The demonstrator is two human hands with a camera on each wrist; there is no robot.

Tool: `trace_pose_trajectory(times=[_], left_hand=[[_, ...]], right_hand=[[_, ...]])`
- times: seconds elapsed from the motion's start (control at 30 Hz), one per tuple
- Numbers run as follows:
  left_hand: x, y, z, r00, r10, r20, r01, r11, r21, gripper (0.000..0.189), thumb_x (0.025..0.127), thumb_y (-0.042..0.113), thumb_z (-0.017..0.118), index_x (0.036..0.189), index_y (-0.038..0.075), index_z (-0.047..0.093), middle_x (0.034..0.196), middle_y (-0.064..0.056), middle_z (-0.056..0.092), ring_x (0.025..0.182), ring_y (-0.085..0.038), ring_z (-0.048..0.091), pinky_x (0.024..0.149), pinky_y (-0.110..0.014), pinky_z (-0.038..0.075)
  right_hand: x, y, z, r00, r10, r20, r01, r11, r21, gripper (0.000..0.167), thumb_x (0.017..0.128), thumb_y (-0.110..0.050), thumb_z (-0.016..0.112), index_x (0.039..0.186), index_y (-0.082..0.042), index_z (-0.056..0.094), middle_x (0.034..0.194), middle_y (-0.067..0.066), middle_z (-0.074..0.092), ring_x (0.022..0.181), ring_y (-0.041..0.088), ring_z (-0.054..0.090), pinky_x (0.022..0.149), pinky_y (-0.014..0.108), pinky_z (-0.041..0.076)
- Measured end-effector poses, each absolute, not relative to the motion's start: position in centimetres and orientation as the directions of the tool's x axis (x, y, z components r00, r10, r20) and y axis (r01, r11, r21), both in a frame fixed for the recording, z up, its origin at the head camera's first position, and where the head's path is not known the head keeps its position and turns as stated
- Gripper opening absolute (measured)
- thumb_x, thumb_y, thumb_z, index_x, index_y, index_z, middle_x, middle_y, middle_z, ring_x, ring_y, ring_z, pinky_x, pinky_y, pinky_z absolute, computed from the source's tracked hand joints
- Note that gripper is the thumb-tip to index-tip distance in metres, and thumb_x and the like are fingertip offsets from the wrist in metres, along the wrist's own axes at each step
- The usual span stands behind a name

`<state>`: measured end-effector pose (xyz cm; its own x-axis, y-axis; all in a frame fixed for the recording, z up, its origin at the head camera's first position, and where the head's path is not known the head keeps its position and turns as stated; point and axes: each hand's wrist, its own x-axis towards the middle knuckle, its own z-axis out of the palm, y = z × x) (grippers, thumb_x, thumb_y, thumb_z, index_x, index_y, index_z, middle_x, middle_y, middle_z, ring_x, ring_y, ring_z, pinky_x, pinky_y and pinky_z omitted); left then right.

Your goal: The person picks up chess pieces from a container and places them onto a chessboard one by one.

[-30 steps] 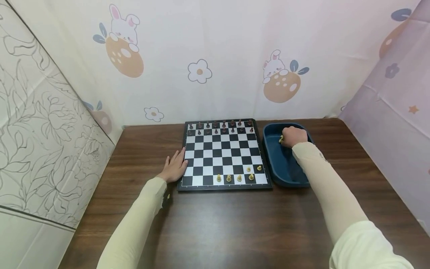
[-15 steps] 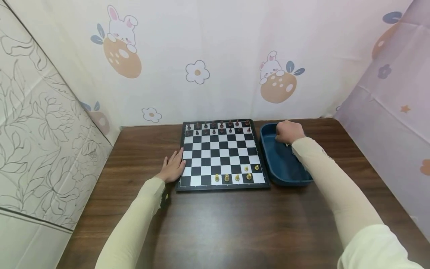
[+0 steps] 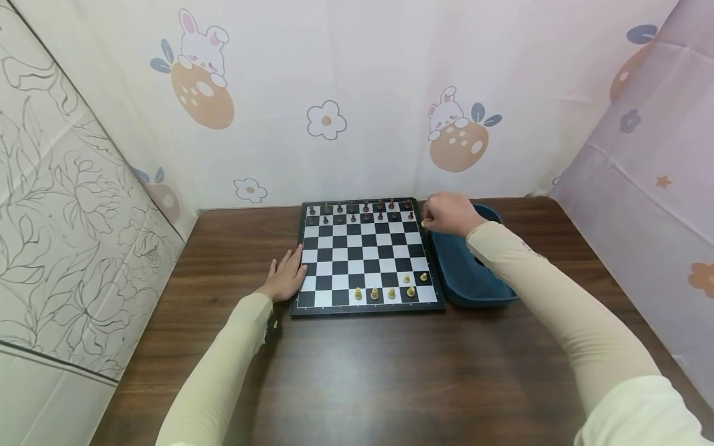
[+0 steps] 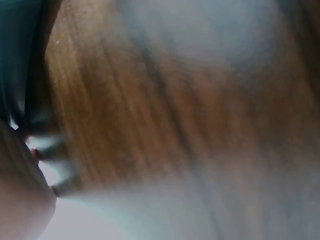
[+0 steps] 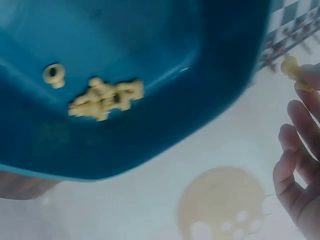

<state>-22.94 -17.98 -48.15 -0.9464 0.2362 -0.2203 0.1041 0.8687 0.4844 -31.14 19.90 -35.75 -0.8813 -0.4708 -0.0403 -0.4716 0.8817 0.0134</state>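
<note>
Right hand (image 3: pixel 449 214): pinches a yellow chess piece (image 5: pixel 291 69) just right of the board (image 3: pixel 362 251); a soft pinch seems best.
Left hand (image 3: pixel 283 280): fingers straight, touching the board's left edge.

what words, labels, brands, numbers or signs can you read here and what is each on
None can be read.
Chess board: tiny pale marks along its near edge, too small to read.
Right sleeve: small dark marks near the cuff, too unclear to call lettering.
</note>
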Motion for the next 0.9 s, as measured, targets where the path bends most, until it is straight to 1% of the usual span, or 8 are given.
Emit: trace_pose_trajectory(times=[0.07,0.17,0.3,0.4,0.57,0.7,0.77,0.9], left_hand=[[-22.9,-17.9,-48.1,-0.946,0.235,-0.224,0.1,0.868,0.486,0.061,0.103,0.031,0.026,0.153,0.006,0.001,0.159,-0.012,0.011,0.145,-0.03,0.003,0.111,-0.056,-0.006],[-22.9,-17.9,-48.0,-0.944,0.233,-0.233,0.094,0.868,0.488,0.061,0.104,0.031,0.025,0.153,0.006,0.0,0.158,-0.013,0.012,0.145,-0.03,0.002,0.111,-0.056,-0.006],[-22.9,-17.8,-48.0,-0.944,0.228,-0.241,0.086,0.87,0.485,0.061,0.104,0.031,0.025,0.153,0.007,0.0,0.158,-0.013,0.013,0.145,-0.03,0.002,0.111,-0.055,-0.006],[-22.9,-17.8,-48.0,-0.945,0.225,-0.238,0.086,0.872,0.482,0.061,0.104,0.031,0.025,0.154,0.007,0.0,0.158,-0.013,0.013,0.145,-0.03,0.002,0.111,-0.055,-0.006],[-22.7,-17.8,-48.0,-0.944,0.221,-0.244,0.079,0.873,0.482,0.062,0.103,0.032,0.026,0.154,0.007,0.001,0.158,-0.013,0.013,0.145,-0.03,0.003,0.111,-0.056,-0.006],[-22.6,-17.8,-48.1,-0.944,0.224,-0.242,0.082,0.87,0.486,0.061,0.103,0.031,0.025,0.153,0.006,0.001,0.158,-0.014,0.013,0.145,-0.031,0.003,0.111,-0.055,-0.006],[-22.6,-17.8,-48.1,-0.946,0.226,-0.233,0.087,0.868,0.489,0.061,0.103,0.031,0.025,0.153,0.005,0.002,0.158,-0.014,0.013,0.145,-0.031,0.003,0.111,-0.055,-0.006],[-22.7,-17.8,-48.0,-0.948,0.227,-0.224,0.093,0.868,0.487,0.061,0.103,0.032,0.025,0.153,0.005,0.002,0.158,-0.014,0.013,0.145,-0.031,0.003,0.111,-0.056,-0.006]], right_hand=[[-30.7,18.8,-35.4,-0.862,-0.506,-0.035,-0.507,0.862,0.022,0.01,0.082,-0.017,0.071,0.077,-0.009,0.072,0.074,0.002,0.061,0.062,0.017,0.052,0.054,0.032,0.047],[-30.1,17.2,-35.1,-0.816,-0.578,-0.025,-0.579,0.815,0.032,0.009,0.081,-0.017,0.07,0.075,-0.011,0.072,0.074,0.0,0.059,0.063,0.017,0.052,0.054,0.03,0.046],[-29.2,15.2,-35.2,-0.726,-0.687,-0.008,-0.687,0.726,0.031,0.005,0.08,-0.016,0.072,0.078,-0.013,0.074,0.078,-0.001,0.06,0.067,0.014,0.053,0.056,0.028,0.048],[-28.3,13.6,-35.2,-0.668,-0.744,-0.012,-0.744,0.667,0.024,0.005,0.08,-0.018,0.075,0.082,-0.014,0.076,0.083,-0.002,0.061,0.07,0.012,0.055,0.058,0.027,0.048],[-26.9,10.9,-35.5,-0.574,-0.818,-0.033,-0.819,0.574,0.017,0.006,0.082,-0.021,0.074,0.085,-0.015,0.076,0.085,-0.004,0.061,0.073,0.01,0.055,0.06,0.023,0.048],[-26.1,9.2,-35.7,-0.488,-0.872,-0.03,-0.873,0.488,0.013,0.006,0.083,-0.019,0.071,0.086,-0.016,0.076,0.085,-0.005,0.06,0.074,0.008,0.055,0.06,0.02,0.047],[-25.7,8.4,-35.8,-0.439,-0.898,-0.019,-0.899,0.439,0.011,0.005,0.083,-0.018,0.071,0.085,-0.016,0.075,0.086,-0.005,0.06,0.074,0.009,0.056,0.06,0.021,0.047],[-25.1,6.8,-36.2,-0.359,-0.933,-0.013,-0.933,0.359,0.009,0.006,0.083,-0.018,0.072,0.088,-0.016,0.076,0.088,-0.005,0.061,0.077,0.009,0.056,0.063,0.02,0.048]])
